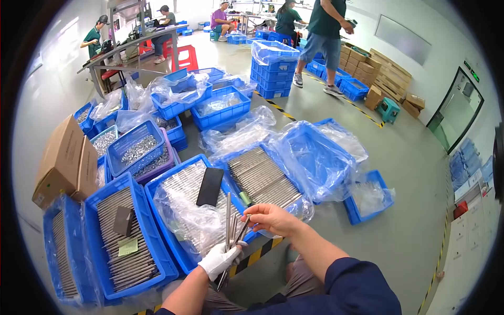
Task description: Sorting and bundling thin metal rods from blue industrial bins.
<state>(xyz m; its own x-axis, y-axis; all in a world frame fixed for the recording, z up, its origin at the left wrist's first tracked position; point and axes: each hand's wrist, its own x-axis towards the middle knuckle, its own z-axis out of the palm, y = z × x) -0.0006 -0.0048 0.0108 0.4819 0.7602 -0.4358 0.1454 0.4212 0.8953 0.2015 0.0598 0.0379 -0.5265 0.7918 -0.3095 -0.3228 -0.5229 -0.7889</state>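
My left hand (pixel 219 261), in a white glove, is closed around a loose bundle of slim metal rods (pixel 229 223) that stick out above and below it. My bare right hand (pixel 275 220) pinches the upper end of one darker rod from that bundle. Just beyond the hands sits a blue crate lined with plastic, with rows of metal rods (pixel 262 176) in it. A small green cylinder (pixel 245 198) lies at its near left edge. To the left, a black smartphone (pixel 210 186) rests on plastic film over another crate of rods (pixel 184 176).
More rod crates (pixel 169 273) stand at left, one bearing a dark block (pixel 124 220) and a yellow note (pixel 128 247). Cardboard boxes (pixel 60 157), baskets of small metal parts (pixel 137 149) and a plastic-lined crate (pixel 315 157) surround them. A person (pixel 326 31) walks beyond stacked crates (pixel 273 79).
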